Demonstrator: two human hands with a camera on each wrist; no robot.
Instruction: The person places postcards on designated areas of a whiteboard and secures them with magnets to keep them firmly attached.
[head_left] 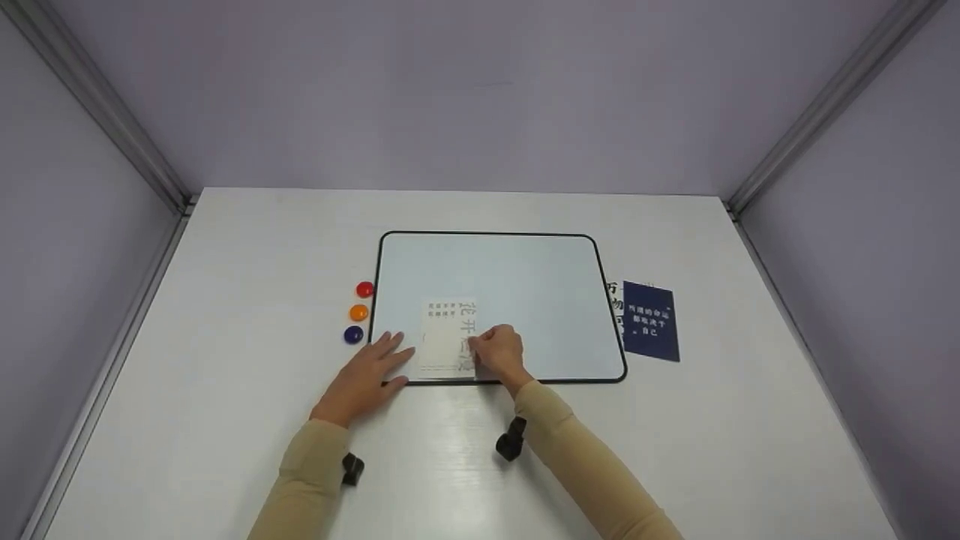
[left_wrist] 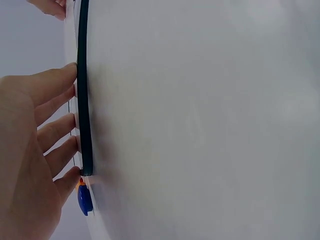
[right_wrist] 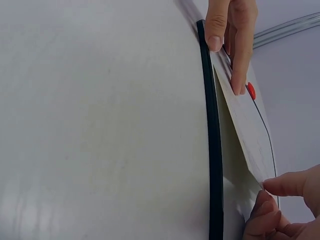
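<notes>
A cream card with printed characters (head_left: pixel 442 337) lies on the lower left part of a black-rimmed whiteboard (head_left: pixel 540 300). The left hand (head_left: pixel 364 379) rests with spread fingers on the board's lower left corner, just left of the card. With thumb and fingers the right hand (head_left: pixel 499 351) pinches the card's right edge. In the right wrist view the card (right_wrist: pixel 245 125) is lifted slightly off the board on the side where the right hand (right_wrist: pixel 285 205) holds it.
Red (head_left: pixel 364 289), orange (head_left: pixel 358 313) and blue (head_left: pixel 353 334) round pieces stand in a column left of the board. Right of it lies a dark blue card (head_left: pixel 651 321), partly over another card with black characters (head_left: pixel 616 304). Walls enclose the table (head_left: pixel 247 300).
</notes>
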